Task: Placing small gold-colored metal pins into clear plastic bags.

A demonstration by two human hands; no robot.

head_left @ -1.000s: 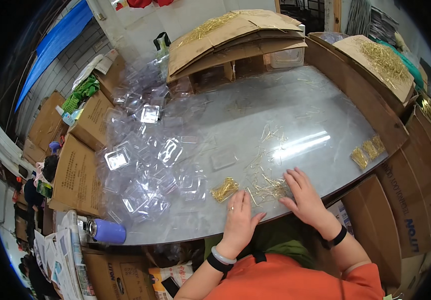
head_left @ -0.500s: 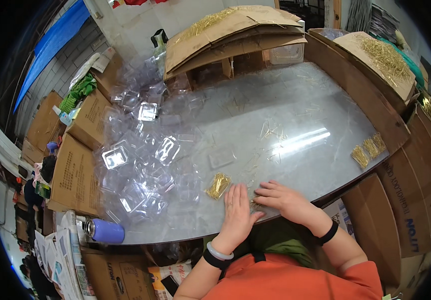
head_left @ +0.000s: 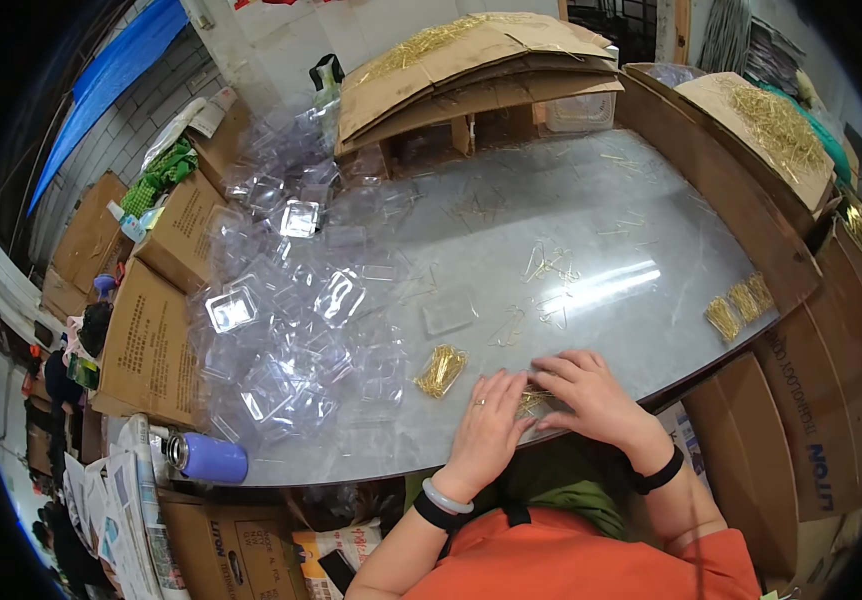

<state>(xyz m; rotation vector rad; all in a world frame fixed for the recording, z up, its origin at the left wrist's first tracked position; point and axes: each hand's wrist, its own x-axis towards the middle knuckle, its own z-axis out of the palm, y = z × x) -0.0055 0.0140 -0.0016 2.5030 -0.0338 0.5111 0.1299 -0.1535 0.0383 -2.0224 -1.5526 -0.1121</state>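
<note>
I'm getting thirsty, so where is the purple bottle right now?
In the head view, the purple bottle is at the near-left corner of the grey table, just right of the newspapers and below the clear plastic trays.

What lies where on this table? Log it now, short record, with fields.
Left hand: palm down by loose gold wires
Right hand: curved over those wires
Gold pile: beyond left hand, slightly left
Clear plastic boxes: heaped, left side
Purple bottle: near left edge
Gold bundles: three, right edge
</note>
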